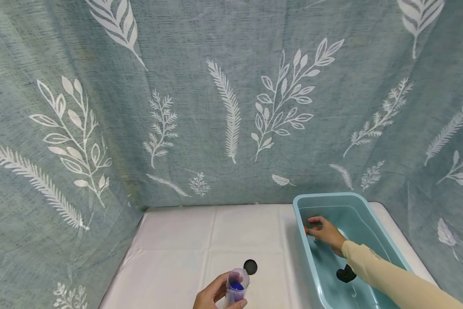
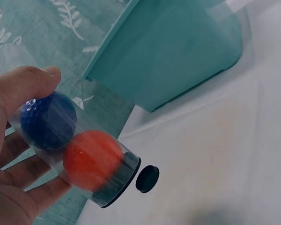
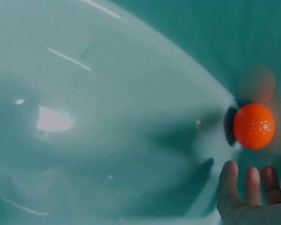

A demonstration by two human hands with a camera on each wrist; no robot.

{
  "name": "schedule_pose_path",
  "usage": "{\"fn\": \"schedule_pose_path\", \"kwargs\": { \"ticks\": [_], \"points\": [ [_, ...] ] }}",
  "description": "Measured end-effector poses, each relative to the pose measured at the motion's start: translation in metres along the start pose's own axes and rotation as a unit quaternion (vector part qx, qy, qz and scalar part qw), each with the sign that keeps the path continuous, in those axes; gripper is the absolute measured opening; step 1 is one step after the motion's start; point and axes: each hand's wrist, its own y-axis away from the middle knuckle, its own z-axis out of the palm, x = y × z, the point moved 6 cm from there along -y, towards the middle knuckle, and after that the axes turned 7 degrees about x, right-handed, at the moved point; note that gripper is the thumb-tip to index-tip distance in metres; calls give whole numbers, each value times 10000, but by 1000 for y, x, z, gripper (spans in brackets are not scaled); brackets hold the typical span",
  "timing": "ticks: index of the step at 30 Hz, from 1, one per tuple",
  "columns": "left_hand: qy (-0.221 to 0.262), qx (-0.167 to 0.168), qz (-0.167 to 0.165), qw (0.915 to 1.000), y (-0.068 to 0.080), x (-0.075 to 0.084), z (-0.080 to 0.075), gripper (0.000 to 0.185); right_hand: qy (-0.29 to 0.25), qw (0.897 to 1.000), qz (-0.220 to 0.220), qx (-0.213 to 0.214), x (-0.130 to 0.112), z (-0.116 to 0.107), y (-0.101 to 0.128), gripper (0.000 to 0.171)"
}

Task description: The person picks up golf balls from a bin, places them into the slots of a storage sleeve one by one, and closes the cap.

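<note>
In the head view my left hand [image 1: 212,295] grips a clear tube [image 1: 243,280] near the bottom edge. The left wrist view shows a dimpled blue golf ball [image 2: 49,120] and an orange ball [image 2: 92,160] inside it, the orange one nearer the black-rimmed end. My right hand [image 1: 327,234] is down inside a teal plastic bin, fingers spread and holding nothing. Close to its fingertips, an orange golf ball [image 3: 254,126] lies against the bin's wall; my fingers [image 3: 230,176] stand just short of it in the right wrist view.
The teal bin [image 1: 305,257] stands at the right of the white-covered table [image 1: 177,240]. A round black cap [image 1: 250,267] lies beyond the tube. A black object [image 1: 345,274] sits in the bin, partly behind my sleeve. Leaf-patterned cloth [image 1: 193,128] hangs around the table.
</note>
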Motion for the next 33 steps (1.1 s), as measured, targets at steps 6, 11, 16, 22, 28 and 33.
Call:
{"fn": "schedule_pose_path", "kwargs": {
  "ticks": [6, 11, 16, 22, 28, 33],
  "points": [
    [-52, 74, 272, 9996, 1, -2, -1, 53, 51, 9999, 132, 13, 8, 4, 1, 50],
    [-42, 48, 235, 9997, 0, -4, -1, 54, 130, 9998, 121, -42, 11, 10, 0, 48],
    [17, 29, 216, 9998, 0, -7, -1, 56, 299, 9995, -33, 30, 15, 20, -2, 46],
    [1, 3, 216, 9998, 2, -9, 1, 56, 536, 9981, -118, 271, 18, 22, -2, 43],
    [33, 38, 193, 9998, 3, -8, 2, 55, 621, 9973, -80, 388, 13, 13, 1, 39],
    [-101, -15, 237, 9997, 0, -5, -3, 54, 278, 9992, -41, 298, -6, 5, 6, 40]
  ]
}}
